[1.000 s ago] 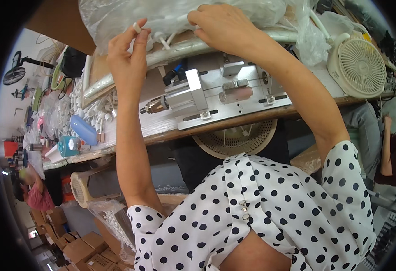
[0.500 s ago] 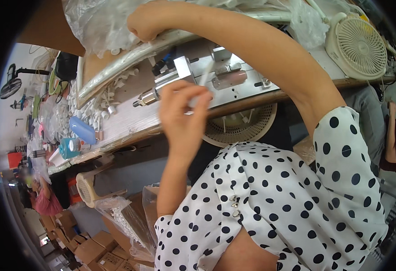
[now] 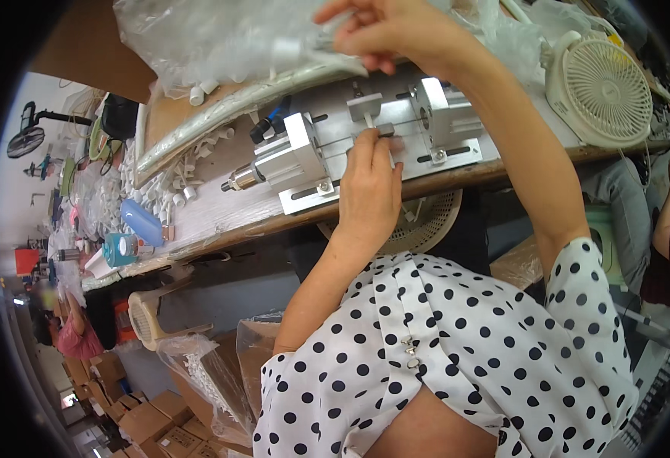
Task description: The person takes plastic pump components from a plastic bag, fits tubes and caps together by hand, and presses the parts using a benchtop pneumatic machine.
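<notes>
- Wooden table (image 3: 213, 210) runs across the busy room, and from where I stand I see brown cardboard boxes (image 3: 144, 420) piled low on the far left.
- On the table sits a shiny metal machine (image 3: 293, 164) with a block at each end.
- The left hand (image 3: 369, 183) is at the middle of the machine. A small white piece (image 3: 369, 120) sticks up past its fingertips, by a little metal block (image 3: 364, 107). The fingers hide the rest, so I can't tell if they pinch it.
- The right hand (image 3: 403, 38) is up over the back of the table, fingers bent and spread a bit. It is blurry, so I can't tell if it has anything in it.
- Near those fingers is a white tube (image 3: 285, 53), blurry too.
- A big clear plastic bag (image 3: 174, 38) lies at the back. It is crinkly, and what is inside is hard to see.
- Under the table edge is a round tan basket (image 3: 443, 223) with white sticks in it. The table and the left arm hide part of it.
- Low on the left, another clear bag (image 3: 173, 347) holds lots of tiny white bits (image 3: 201, 369).
- Loose white parts (image 3: 163, 179) lie heaped on the table's left side.
- Two other people are partly cut off, one on each side.
</notes>
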`<state>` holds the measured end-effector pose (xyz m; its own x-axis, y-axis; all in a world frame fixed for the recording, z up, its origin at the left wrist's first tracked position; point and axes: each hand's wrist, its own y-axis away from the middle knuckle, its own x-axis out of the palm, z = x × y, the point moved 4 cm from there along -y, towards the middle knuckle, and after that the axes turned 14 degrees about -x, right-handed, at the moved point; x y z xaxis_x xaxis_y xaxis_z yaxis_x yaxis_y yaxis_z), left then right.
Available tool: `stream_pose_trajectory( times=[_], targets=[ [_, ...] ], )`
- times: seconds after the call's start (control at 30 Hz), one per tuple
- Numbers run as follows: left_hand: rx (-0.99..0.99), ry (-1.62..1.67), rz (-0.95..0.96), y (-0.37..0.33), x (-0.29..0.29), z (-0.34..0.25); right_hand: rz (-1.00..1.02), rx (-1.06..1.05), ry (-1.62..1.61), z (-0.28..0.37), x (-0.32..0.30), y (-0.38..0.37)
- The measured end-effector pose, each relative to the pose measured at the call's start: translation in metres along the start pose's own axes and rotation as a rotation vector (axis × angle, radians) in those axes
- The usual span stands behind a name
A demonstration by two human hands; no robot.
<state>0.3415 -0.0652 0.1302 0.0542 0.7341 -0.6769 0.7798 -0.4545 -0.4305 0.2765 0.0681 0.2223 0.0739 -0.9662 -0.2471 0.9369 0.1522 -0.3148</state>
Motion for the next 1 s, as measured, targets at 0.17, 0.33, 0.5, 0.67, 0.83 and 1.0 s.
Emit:
stream_pose_trajectory(
  times=[0.17, 0.33, 0.5, 0.67, 0.83, 1.0],
  targets=[
    [0.001, -0.01, 0.002, 0.0, 0.007, 0.001, -0.039, -0.3, 0.484, -0.029, 0.009, 0.002],
    [0.016, -0.007, -0.025, -0.002, 0.004, 0.003, -0.009, -0.373, 0.48, -0.022, 0.024, 0.005],
    [0.021, 0.018, -0.051, 0.002, 0.009, 0.006, 0.044, -0.489, 0.593, -0.019, 0.011, 0.016],
    [-0.047, 0.059, -0.007, 0.005, 0.01, 0.007, 0.141, -0.411, 0.776, -0.02, -0.013, 0.034],
    [-0.006, 0.099, -0.063, 0.007, 0.01, 0.011, 0.452, -0.163, 0.987, -0.046, 0.005, 0.041],
    [0.046, 0.096, -0.064, 0.022, 0.001, 0.01, 0.583, -0.069, 1.205, -0.056, 0.014, 0.034]
  ],
)
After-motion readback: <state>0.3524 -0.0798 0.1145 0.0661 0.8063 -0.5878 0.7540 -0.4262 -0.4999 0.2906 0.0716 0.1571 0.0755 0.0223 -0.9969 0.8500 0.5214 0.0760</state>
